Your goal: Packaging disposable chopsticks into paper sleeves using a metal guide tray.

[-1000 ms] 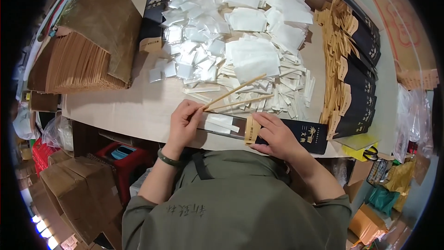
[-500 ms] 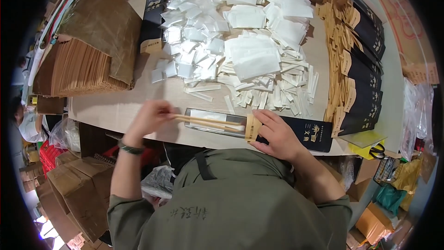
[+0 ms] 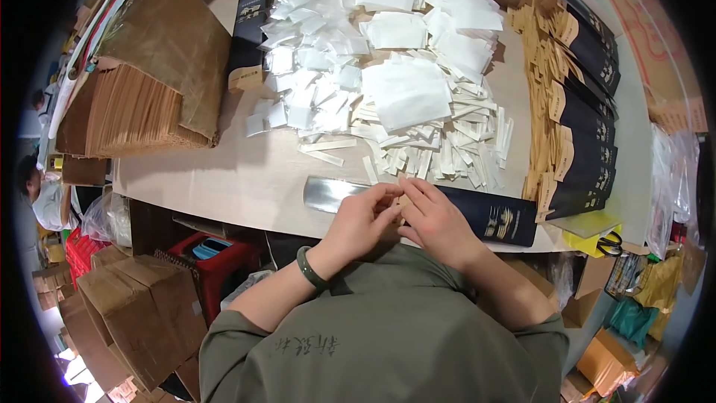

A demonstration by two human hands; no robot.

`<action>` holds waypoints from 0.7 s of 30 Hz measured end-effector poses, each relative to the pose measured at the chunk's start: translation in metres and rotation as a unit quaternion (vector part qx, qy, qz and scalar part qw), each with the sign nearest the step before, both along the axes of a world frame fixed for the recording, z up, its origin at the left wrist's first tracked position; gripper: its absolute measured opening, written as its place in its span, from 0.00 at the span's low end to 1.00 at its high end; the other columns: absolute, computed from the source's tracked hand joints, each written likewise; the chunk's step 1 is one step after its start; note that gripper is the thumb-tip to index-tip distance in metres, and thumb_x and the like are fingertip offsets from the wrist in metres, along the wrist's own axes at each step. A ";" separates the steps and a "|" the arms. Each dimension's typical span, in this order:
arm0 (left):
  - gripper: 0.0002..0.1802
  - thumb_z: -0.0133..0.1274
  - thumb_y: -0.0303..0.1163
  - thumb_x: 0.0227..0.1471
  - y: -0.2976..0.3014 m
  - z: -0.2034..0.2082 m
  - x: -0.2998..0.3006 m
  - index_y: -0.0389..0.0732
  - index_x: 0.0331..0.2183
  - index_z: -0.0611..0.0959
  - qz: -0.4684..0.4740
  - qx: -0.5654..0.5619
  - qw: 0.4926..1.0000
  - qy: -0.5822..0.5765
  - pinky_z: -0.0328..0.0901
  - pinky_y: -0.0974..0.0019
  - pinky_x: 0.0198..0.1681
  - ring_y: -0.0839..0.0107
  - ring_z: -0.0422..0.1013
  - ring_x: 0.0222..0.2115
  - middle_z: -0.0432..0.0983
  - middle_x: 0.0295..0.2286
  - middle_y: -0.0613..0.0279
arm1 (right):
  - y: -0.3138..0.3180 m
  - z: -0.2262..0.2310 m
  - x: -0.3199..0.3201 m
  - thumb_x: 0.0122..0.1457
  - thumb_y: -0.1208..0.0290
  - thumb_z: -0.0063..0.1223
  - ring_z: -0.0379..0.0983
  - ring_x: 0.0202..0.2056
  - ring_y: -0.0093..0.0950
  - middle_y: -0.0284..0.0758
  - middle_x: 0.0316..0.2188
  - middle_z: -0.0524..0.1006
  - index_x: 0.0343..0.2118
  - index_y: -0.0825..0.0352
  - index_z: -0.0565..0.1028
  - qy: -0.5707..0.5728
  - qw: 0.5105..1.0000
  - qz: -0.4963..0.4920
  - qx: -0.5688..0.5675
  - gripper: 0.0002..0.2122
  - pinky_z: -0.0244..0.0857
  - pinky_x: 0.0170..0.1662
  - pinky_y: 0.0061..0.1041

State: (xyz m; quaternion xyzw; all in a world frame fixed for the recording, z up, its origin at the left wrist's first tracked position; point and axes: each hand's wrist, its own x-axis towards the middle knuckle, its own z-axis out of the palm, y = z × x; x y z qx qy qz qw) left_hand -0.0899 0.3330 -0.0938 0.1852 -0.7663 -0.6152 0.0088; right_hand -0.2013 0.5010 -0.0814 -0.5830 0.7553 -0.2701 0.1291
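Observation:
A long dark blue paper sleeve (image 3: 477,213) lies along the table's near edge, its printed end to the right. From its left end a clear, shiny plastic flap (image 3: 333,194) sticks out. My left hand (image 3: 362,220) is closed with bent fingers over the sleeve's mouth; what they pinch is hidden. My right hand (image 3: 436,224) grips the sleeve at its tan band, thumb and fingers meeting my left fingertips. The two hands cover the band almost wholly. No chopsticks show now.
Behind my hands lie small clear packets (image 3: 313,60), white napkins (image 3: 409,93) and thin paper-wrapped strips (image 3: 462,142). Filled dark sleeves (image 3: 585,134) line the right side. On the left stands a carton (image 3: 160,52) of tan paper pieces. Scissors (image 3: 610,243) rest at the right edge.
My left hand has moved right from the chopsticks' outer ends to the sleeve's mouth. The chopsticks and white packet have gone from sight; the right hand stays near the same place.

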 end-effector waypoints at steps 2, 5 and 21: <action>0.27 0.62 0.32 0.50 -0.002 0.013 0.004 0.35 0.51 0.74 -0.041 -0.024 0.999 0.017 0.70 0.61 0.41 0.59 0.76 0.37 0.78 0.37 0.49 | 0.002 0.005 -0.006 0.44 0.73 0.67 0.65 0.55 0.47 0.49 0.54 0.68 0.39 0.69 0.74 0.012 0.999 0.024 -0.024 0.19 0.64 0.56 0.39; 0.42 0.69 0.36 0.36 -0.044 0.028 0.023 0.40 0.54 0.71 -0.079 -0.450 0.884 0.099 0.64 0.54 0.47 0.54 0.68 0.44 0.72 0.43 0.54 | 0.002 0.007 0.001 0.43 0.73 0.65 0.67 0.51 0.45 0.47 0.48 0.71 0.43 0.63 0.75 0.042 0.998 -0.009 -0.038 0.20 0.65 0.52 0.40; 0.32 0.64 0.33 0.42 0.003 0.027 0.006 0.35 0.49 0.73 -0.325 -0.028 0.944 0.058 0.67 0.62 0.43 0.62 0.72 0.41 0.73 0.43 0.46 | 0.039 -0.011 -0.047 0.39 0.64 0.67 0.65 0.53 0.47 0.48 0.51 0.69 0.44 0.71 0.72 0.096 0.988 0.120 0.035 0.27 0.60 0.55 0.42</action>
